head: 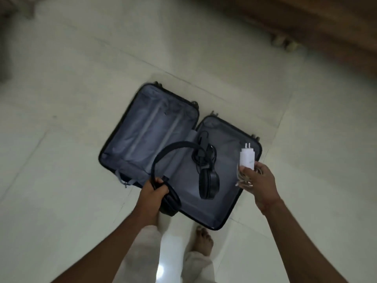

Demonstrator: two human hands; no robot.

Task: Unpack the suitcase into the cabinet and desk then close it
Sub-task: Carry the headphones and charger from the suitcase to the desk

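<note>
The suitcase lies open flat on the floor, both halves looking bare. The left hand grips the headphones by 1 earcup. The right hand pinches a white charger and its coiled cable, apparently lifted out for carrying away.

Under you lies a pale glossy tiled floor, its grout lines running diagonally, with a bright light glare near the bottom. Blurred brown wooden furniture fills your upper right corner.
</note>
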